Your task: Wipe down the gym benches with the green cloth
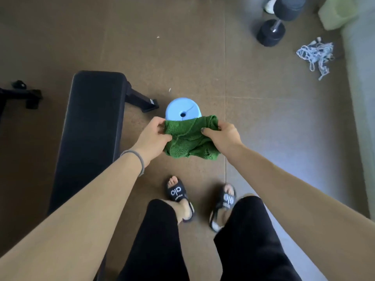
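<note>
I hold the green cloth up in front of me with both hands, above the floor. My left hand pinches its left edge and my right hand grips its right edge, so the cloth hangs bunched between them. The black padded gym bench stands on the floor to my left, running away from me, a short way from the cloth.
A light blue round object with a hole in its top stands on the floor just behind the cloth. A black dumbbell and a tangle of pale string lie far right. Another black frame sits at the left edge. My sandalled feet are below.
</note>
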Action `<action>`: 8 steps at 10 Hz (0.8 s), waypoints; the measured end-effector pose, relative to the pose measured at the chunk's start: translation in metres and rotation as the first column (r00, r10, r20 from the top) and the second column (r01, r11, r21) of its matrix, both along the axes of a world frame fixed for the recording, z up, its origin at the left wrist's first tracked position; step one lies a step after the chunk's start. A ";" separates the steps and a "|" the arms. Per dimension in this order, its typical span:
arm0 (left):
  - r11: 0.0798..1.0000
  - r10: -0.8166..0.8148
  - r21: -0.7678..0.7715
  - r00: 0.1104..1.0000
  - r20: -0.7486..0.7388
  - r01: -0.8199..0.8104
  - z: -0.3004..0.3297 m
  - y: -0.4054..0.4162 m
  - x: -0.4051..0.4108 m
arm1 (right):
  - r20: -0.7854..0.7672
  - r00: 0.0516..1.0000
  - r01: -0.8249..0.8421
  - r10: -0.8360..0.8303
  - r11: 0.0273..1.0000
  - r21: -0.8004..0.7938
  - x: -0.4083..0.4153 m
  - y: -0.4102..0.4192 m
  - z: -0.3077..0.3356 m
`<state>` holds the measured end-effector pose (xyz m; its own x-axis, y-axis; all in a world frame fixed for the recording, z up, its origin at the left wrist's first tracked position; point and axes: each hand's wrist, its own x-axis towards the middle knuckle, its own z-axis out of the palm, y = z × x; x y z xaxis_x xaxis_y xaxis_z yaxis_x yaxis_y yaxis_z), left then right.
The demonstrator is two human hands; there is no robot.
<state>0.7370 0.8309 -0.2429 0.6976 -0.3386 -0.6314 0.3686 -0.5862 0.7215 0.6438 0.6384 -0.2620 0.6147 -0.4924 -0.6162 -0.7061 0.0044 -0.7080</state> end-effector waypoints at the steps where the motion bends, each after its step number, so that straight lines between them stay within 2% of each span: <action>1: 0.998 0.059 -0.001 0.998 0.020 -0.059 -0.080 -0.032 0.051 | -0.009 0.998 -0.062 0.062 0.998 -0.015 0.063 -0.037 -0.078; 2: 0.994 0.105 -0.011 0.994 0.041 -0.105 -0.153 -0.051 0.082 | -0.012 0.991 -0.137 0.137 0.989 -0.049 0.108 -0.063 -0.147; 3: 0.995 0.099 0.006 0.989 0.107 -0.101 -0.262 -0.073 0.118 | 0.002 0.974 -0.225 0.227 0.967 -0.117 0.159 -0.089 -0.251; 5: 0.994 0.087 0.041 0.960 0.265 -0.102 -0.431 -0.090 0.163 | 0.007 0.931 -0.351 0.365 0.899 -0.263 0.218 -0.116 -0.418; 6: 0.991 0.015 0.123 0.938 0.346 -0.061 -0.469 -0.092 0.172 | 0.008 0.913 -0.388 0.408 0.874 -0.293 0.231 -0.122 -0.454; 7: 0.959 -0.170 0.274 0.921 0.350 0.073 -0.486 -0.081 0.167 | -0.102 0.833 -0.534 0.543 0.744 -0.402 0.234 -0.126 -0.466; 8: 0.957 -0.120 0.291 0.910 0.397 0.000 -0.472 -0.068 0.159 | -0.051 0.833 -0.505 0.551 0.720 -0.475 0.230 -0.136 -0.453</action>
